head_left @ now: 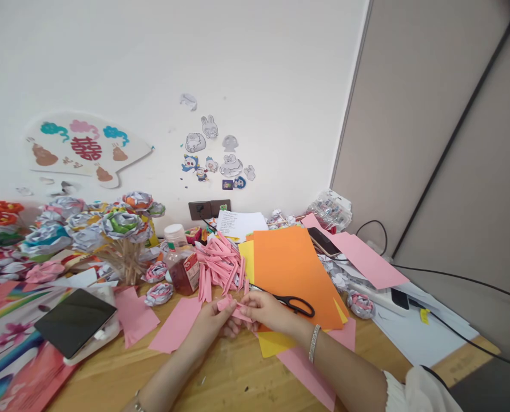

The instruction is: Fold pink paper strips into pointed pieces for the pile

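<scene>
Both hands meet over the wooden table, pinching one small folded strip of pink paper (239, 313). My left hand (218, 319) has its thumb on the strip's left part, while my right hand (261, 309) grips the right part with thumb and fingers. Just behind them lies a heap of folded pink paper strips (221, 260). Black-handled scissors (298, 305) rest beside my right hand on orange paper (287, 257), their blades partly hidden. A pink sheet (178, 325) lies left of my left hand.
Left of the heap stands a bottle of reddish liquid (182, 272). Paper flowers on sticks (124, 240) crowd the back left, near a dark tablet (75, 320). A phone (323, 241) and a power strip (383, 297) with cables lie right.
</scene>
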Motion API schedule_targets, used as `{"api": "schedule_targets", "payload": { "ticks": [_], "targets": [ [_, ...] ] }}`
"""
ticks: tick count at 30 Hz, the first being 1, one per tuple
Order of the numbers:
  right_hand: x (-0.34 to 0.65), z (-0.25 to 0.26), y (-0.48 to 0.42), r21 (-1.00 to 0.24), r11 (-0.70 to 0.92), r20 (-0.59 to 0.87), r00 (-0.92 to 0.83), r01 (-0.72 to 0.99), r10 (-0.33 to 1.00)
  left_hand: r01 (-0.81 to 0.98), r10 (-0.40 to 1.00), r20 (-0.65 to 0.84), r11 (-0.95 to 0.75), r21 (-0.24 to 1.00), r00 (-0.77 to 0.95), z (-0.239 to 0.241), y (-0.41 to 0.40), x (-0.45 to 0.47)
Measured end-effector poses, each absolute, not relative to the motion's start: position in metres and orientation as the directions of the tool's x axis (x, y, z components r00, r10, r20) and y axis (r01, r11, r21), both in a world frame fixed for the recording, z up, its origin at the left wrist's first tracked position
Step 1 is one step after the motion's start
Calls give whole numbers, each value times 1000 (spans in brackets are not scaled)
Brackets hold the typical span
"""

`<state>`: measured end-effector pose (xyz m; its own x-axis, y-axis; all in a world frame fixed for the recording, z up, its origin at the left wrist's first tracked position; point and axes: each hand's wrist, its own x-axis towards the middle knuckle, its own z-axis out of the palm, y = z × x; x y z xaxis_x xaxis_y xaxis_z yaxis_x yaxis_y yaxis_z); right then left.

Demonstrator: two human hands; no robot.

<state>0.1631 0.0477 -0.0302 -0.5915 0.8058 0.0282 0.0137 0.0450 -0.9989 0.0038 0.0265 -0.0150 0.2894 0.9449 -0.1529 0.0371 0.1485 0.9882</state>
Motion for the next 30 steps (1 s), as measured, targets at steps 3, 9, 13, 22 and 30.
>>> {"api": "schedule_targets", "payload": {
  "ticks": [3, 9, 13, 22, 30],
  "targets": [
    [164, -31, 48, -999, 49, 50, -606, -17, 794, 26, 942, -141, 140, 990, 304, -15, 26, 3],
    [162, -37, 51, -1000, 29, 30, -607, -11, 794, -21, 929, -153, 170, 985, 336, -18, 26, 3],
    [162, -38, 51, -999, 42, 32, -590, 4, 806, 12, 934, -144, 148, 989, 326, -16, 26, 4],
    [162, -42, 53, -999, 31, 30, -571, -9, 821, -13, 930, -175, 189, 982, 324, -18, 26, 5],
    [160, -37, 50, -1000, 28, 24, -552, 0, 834, -41, 932, -172, 195, 980, 319, -17, 25, 6]
  ]
}}
